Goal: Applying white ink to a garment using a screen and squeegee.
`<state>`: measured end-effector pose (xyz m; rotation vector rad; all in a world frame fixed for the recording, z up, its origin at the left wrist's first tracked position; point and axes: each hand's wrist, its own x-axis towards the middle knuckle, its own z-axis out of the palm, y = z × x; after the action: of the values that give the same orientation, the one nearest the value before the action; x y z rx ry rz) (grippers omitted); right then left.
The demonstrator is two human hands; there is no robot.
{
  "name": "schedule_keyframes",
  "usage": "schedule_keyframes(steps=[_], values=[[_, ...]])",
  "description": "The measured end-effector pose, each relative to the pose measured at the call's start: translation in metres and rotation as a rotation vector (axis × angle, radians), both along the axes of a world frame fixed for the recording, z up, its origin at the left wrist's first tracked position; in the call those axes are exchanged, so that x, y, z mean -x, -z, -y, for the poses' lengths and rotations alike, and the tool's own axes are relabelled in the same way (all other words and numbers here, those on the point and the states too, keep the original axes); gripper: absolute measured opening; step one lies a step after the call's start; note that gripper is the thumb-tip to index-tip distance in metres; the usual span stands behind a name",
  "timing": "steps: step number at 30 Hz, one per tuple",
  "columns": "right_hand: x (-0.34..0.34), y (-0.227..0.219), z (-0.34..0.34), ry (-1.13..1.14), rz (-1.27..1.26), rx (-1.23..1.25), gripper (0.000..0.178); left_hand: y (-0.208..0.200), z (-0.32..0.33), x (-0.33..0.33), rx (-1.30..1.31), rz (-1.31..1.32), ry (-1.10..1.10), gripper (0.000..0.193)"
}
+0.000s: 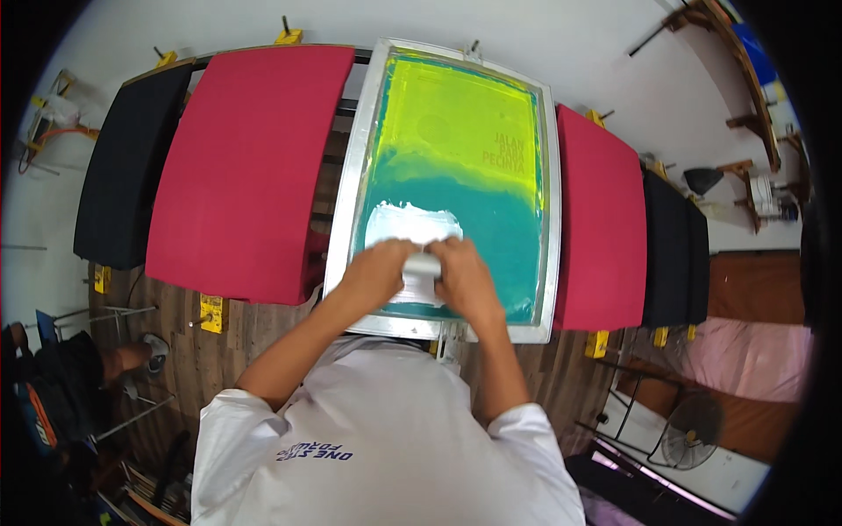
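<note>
Both of my hands grip a pale squeegee (424, 266) over the lower part of a screen-printing frame (554, 219). My left hand (379, 268) is closed on its left end and my right hand (465, 273) on its right end. White ink (414, 221) lies thick on the mesh just beyond the squeegee, and a thinner white strip shows between my wrists. Teal covers the near part of the mesh (495, 237), and yellow-green covers the far part, with faint lettering at its right. My fingers partly hide the squeegee; its blade edge cannot be seen.
A red cloth-covered board (250, 167) stands left of the frame, another red board (602, 219) right of it. Black boards (132, 167) flank them, with yellow clamps (212, 314) at their edges. A person's leg (127, 359) shows lower left; a fan (691, 432) stands lower right.
</note>
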<state>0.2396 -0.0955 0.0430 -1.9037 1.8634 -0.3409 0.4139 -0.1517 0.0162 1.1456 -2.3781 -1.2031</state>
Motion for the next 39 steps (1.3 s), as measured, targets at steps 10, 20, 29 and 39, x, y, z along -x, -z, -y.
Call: schedule_keyframes(steps=[10, 20, 29, 39], values=[[0.006, 0.017, 0.007, 0.101, 0.002, 0.065, 0.037, 0.013, 0.009, 0.013, 0.07, -0.056, -0.047, 0.037], [-0.03, 0.002, -0.057, 0.132, 0.05, -0.077, 0.045, -0.017, -0.03, -0.022, -0.106, 0.015, 0.132, 0.038], [-0.008, 0.025, -0.001, -0.015, -0.095, 0.028, 0.049, 0.025, -0.015, -0.009, 0.178, -0.096, -0.074, 0.064], [-0.03, 0.0, -0.066, 0.0, 0.004, -0.094, 0.054, -0.018, -0.06, -0.031, 0.068, -0.02, 0.06, 0.051]])
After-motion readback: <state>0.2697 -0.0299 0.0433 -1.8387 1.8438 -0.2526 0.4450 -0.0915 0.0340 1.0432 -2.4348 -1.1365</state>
